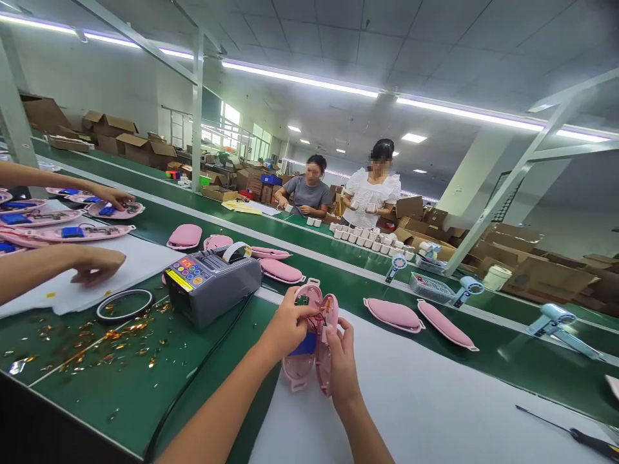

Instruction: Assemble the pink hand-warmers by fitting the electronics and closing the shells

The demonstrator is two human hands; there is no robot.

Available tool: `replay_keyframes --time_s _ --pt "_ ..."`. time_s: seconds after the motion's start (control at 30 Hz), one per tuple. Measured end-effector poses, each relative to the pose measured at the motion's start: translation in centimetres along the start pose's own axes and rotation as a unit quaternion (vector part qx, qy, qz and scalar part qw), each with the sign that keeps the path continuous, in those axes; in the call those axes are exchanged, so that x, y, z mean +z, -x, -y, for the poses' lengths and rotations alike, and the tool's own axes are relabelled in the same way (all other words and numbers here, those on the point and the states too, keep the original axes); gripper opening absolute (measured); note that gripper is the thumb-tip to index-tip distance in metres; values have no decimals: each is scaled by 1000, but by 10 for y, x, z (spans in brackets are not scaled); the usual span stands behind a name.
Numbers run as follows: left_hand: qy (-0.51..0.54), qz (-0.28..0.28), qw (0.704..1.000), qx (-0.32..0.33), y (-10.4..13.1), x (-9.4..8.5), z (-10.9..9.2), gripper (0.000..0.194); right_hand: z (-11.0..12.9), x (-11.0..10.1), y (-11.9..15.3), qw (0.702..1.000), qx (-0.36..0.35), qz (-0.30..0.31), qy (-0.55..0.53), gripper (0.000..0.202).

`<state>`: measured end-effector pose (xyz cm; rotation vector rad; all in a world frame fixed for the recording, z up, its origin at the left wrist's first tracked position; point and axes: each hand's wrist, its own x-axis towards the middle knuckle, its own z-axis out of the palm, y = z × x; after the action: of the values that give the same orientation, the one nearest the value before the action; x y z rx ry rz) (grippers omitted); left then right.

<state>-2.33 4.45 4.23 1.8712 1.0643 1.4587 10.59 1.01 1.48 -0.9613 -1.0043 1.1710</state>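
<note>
Both my hands hold an opened pink case (pixel 297 370) over the white sheet. Its two long shell halves stand side by side, with a blue block (pixel 304 346), a small green board (pixel 303 300) and thin wires inside. My left hand (pixel 290 325) grips the left half, its fingers reaching across the inner face near the board and wires. My right hand (pixel 341 357) is wrapped round the right half, the thumb at a small white part by the wires. What lies beneath the fingertips is hidden.
A grey tape dispenser (pixel 213 283) and black tape ring (pixel 124 305) are at the left, near another person's hands (pixel 99 264). Closed pink cases (pixel 394 314) lie beyond my hands. A screwdriver (pixel 592 444) is at the right. Two people stand or sit across the line.
</note>
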Motion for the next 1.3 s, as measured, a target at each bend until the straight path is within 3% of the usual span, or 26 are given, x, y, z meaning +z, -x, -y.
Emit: replay_keyframes --time_s 0.1,0.17,0.23,0.33,0.47,0.6,0.8,0.97,1.17,1.3 --pt "1 64 998 -10 0 -6 -2 22 -1 -2 -2 1000 26 8 -6 60" --pt "0 75 997 -28 0 -8 -3 30 -1 -2 -2 1000 23 -6 -5 59" --pt "-23 68 997 -31 -1 -7 -2 35 -1 -2 -1 1000 15 -21 -4 57" --pt "-92 49 994 -24 -2 -2 -1 23 0 0 1 999 27 -18 -6 59" --pt "-214 24 971 -99 -2 3 -6 44 0 1 1 999 31 -12 -10 60" --pt "-308 29 940 -146 -2 5 -11 43 -3 2 0 999 36 -2 -5 59" --pt "-319 32 937 -140 -1 5 -11 48 -3 -1 -1 998 54 3 -9 59" --pt "-339 46 930 -134 0 4 -8 33 -1 -2 -2 998 66 20 2 59" --pt "-308 53 943 -119 1 3 -12 26 1 -1 -1 997 70 12 14 59" --pt "-264 36 959 -97 2 6 -11 42 4 -3 -2 997 71 -2 19 54"
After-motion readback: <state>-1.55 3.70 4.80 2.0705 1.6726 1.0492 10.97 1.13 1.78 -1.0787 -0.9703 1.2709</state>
